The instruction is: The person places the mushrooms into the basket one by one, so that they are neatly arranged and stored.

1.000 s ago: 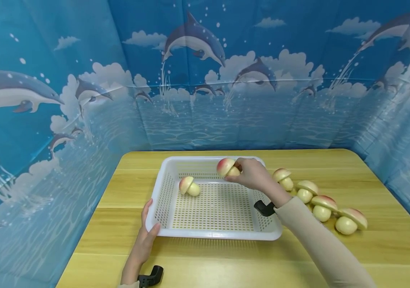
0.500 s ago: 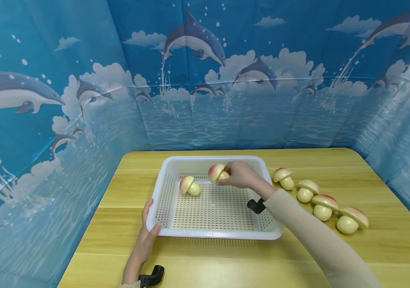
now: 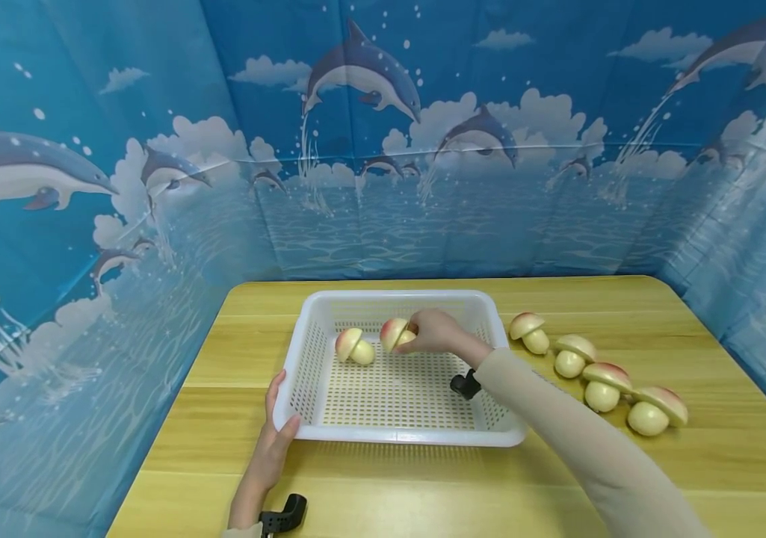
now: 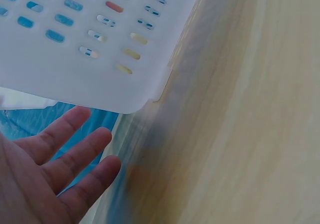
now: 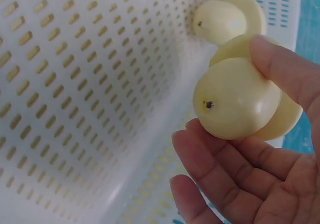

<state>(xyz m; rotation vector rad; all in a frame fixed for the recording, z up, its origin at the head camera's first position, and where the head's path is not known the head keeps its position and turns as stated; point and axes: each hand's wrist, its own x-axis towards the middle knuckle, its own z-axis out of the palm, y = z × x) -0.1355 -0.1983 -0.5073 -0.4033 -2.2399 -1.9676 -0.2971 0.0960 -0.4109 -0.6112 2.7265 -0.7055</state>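
Note:
My right hand (image 3: 438, 331) pinches a toy mushroom (image 3: 392, 335) with a red-tinged cap, low inside the white perforated basket (image 3: 396, 436). In the right wrist view, the thumb lies on the cap and fingers support the mushroom's pale rounded stem (image 5: 240, 98) from below. Another toy mushroom (image 3: 354, 347) lies in the basket just left of the held one. My left hand (image 3: 271, 448) holds the basket's near left corner, its thumb at the rim. Three spread fingers of that hand show below the basket wall (image 4: 100, 78) in the left wrist view.
Several more toy mushrooms lie in a slanting row right of the basket, from the far mushroom (image 3: 529, 333) to the near one (image 3: 655, 411). The wooden table (image 3: 423, 493) meets a blue dolphin-print curtain (image 3: 383, 224) behind and at both sides.
My right hand has moved left and down into the basket with the toy mushroom, bringing it close to the one lying there. The left hand stays at the basket's corner.

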